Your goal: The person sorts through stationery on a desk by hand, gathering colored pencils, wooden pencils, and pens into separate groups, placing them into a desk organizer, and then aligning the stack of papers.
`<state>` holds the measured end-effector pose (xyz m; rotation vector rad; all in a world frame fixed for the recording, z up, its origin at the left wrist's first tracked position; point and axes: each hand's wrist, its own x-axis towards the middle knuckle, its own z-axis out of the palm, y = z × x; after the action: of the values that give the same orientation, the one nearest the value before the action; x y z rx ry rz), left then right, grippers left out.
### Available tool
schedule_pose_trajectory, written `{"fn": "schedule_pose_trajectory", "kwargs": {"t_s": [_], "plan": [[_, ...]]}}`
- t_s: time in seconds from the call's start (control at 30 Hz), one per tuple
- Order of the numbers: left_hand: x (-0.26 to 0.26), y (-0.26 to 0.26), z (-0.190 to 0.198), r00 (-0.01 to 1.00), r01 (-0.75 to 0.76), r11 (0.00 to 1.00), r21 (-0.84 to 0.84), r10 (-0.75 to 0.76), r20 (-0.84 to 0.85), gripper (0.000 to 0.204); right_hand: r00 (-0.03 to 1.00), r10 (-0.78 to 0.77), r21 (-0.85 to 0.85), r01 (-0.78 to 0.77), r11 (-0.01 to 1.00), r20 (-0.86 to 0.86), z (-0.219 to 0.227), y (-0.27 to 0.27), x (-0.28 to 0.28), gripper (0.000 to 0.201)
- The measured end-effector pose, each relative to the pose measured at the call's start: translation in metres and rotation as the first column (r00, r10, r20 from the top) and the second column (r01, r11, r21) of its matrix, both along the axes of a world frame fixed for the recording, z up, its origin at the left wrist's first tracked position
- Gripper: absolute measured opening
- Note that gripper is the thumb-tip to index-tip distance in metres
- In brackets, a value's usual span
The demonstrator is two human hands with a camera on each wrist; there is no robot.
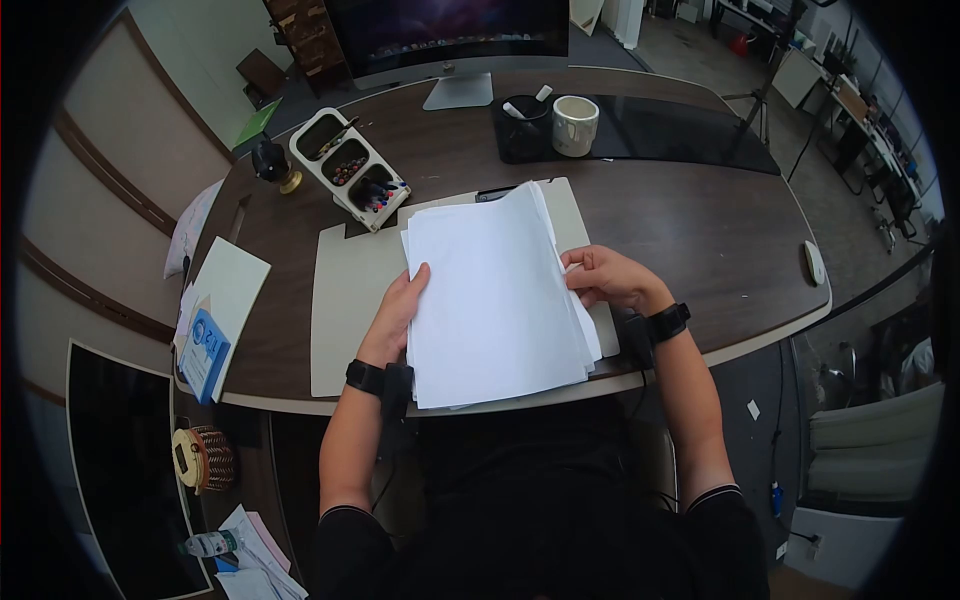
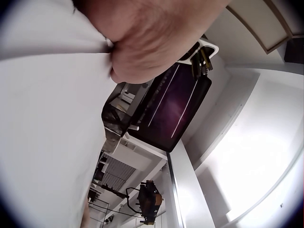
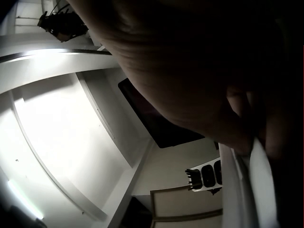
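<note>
A thick, uneven stack of white paper is held over a beige desk pad. At its left edge the left hand grips it, thumb on top. The right hand pinches sheets at the right edge, its fingers curled. In the left wrist view the left hand lies against the white sheet. The right wrist view shows the right hand dark, with paper edges between thumb and fingers.
Behind the stack stand a pen organizer, a white mug, a dark cup and a monitor. A mouse lies at the right edge; a white board and blue box at the left.
</note>
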<state>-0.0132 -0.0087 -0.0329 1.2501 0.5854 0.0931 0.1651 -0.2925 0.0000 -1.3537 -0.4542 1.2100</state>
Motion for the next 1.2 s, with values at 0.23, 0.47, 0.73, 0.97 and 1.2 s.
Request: {"fn": "schedule_pose_trajectory", "kwargs": {"t_s": [0.23,0.47,0.73,0.97,1.2], "plan": [[-0.002,-0.008,0.008,0.995,0.056,0.998,-0.026,-0.054,0.081,0.052,0.986,0.067,-0.140,-0.046,0.989,0.152,-0.002,0.012,-0.009,0.014],[-0.005,-0.007,0.009,0.992,0.081,0.997,-0.002,-0.081,0.092,0.056,0.955,0.029,-0.253,0.050,0.966,0.297,-0.013,0.007,-0.002,0.020],[-0.014,-0.023,0.066,0.926,0.011,0.994,0.104,-0.050,0.375,0.056,0.905,-0.352,0.081,0.343,0.936,0.239,0.011,0.008,-0.007,0.081],[-0.011,-0.032,0.121,0.747,-0.208,0.887,0.412,-0.127,0.653,0.054,0.787,-0.517,0.576,0.262,0.774,0.336,0.087,0.018,-0.017,0.036],[0.015,-0.035,0.083,0.625,-0.553,0.688,0.470,-0.031,0.780,0.058,0.635,-0.654,0.709,0.228,0.667,0.411,0.060,0.025,-0.020,0.036]]}}
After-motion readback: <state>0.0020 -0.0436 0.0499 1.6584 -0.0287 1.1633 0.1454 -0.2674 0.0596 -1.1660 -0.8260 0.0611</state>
